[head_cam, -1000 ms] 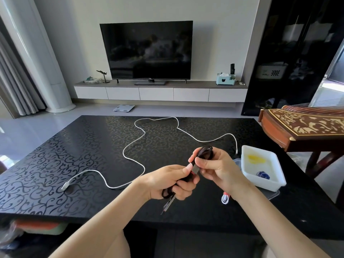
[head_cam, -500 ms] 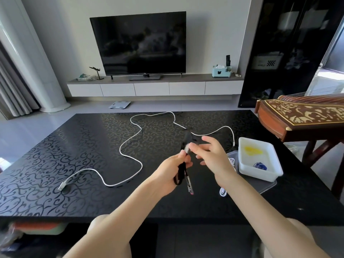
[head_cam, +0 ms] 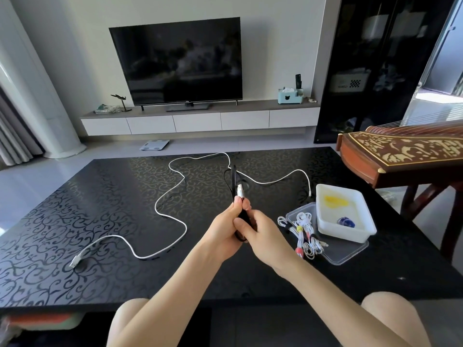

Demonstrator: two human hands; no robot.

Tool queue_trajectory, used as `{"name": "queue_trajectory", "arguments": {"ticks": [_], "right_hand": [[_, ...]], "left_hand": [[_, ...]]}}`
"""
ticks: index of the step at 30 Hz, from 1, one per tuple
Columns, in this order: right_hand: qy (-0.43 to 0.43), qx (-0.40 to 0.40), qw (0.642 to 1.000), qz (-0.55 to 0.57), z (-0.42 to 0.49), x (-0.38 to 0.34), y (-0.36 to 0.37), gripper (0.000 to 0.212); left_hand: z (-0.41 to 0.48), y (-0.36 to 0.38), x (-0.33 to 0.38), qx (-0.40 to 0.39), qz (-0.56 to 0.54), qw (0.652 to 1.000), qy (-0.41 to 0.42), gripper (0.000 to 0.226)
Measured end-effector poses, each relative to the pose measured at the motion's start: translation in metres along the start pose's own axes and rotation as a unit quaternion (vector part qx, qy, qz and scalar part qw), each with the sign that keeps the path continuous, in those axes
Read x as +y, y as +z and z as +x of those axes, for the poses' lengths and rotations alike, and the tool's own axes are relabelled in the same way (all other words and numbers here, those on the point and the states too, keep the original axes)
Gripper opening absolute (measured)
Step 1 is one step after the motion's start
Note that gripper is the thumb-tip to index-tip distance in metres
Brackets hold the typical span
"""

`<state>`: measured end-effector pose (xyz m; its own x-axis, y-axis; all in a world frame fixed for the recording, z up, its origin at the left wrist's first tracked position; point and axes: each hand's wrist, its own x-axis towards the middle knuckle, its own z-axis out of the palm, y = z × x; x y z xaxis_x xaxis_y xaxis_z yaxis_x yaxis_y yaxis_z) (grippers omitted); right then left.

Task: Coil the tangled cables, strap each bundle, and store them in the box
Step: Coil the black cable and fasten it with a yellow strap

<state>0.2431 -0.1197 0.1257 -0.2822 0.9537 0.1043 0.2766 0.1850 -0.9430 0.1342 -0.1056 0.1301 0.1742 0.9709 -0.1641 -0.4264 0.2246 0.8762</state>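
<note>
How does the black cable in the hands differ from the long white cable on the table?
The black cable is dark and gathered into loops; the white cable is pale and sprawls uncoiled. The black cable is held up off the black table by the left hand and right hand; the white cable lies flat, untouched. Shared: each shows a silver plug, and neither is in the white box.

A black cable (head_cam: 234,181), folded into long loops with a silver plug at the top, stands upright above mid-tabletop. A white cable (head_cam: 172,209) snakes uncoiled from the left front toward the far edge. Strapped white bundles (head_cam: 304,230) lie on a clear lid touching the white box (head_cam: 343,231) near the right edge.
</note>
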Motion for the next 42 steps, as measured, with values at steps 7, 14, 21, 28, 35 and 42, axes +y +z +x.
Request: {"name": "queue_trajectory", "arguments": {"ticks": [7, 14, 21, 28, 35, 42], "right_hand": [[0.078, -0.087, 0.993, 0.025, 0.013, 0.006, -0.010, 0.025], [0.075, -0.048, 0.992, -0.094, 0.011, 0.017, 0.000, 0.018], [0.061, -0.029, 0.986, -0.153, 0.004, 0.038, 0.014, 0.017], [0.164, -0.107, 0.980, -0.039, 0.006, 0.040, 0.000, 0.028], [0.318, -0.231, 0.902, 0.177, 0.016, 0.036, -0.029, 0.028], [0.334, -0.317, 0.849, 0.259, 0.022, 0.040, -0.053, 0.031]], "left_hand": [[0.006, -0.009, -0.002, -0.025, 0.118, 0.993, -0.007, 0.037], [0.011, -0.013, -0.013, 0.013, 0.136, 0.990, -0.034, 0.040], [0.010, -0.021, -0.025, 0.056, 0.143, 0.986, -0.059, 0.038], [-0.002, -0.026, -0.027, 0.080, 0.215, 0.968, -0.097, 0.040], [-0.015, -0.029, -0.007, 0.038, 0.720, 0.556, 0.414, 0.018], [0.005, -0.018, -0.016, -0.172, 0.739, 0.575, 0.306, 0.042]]}}
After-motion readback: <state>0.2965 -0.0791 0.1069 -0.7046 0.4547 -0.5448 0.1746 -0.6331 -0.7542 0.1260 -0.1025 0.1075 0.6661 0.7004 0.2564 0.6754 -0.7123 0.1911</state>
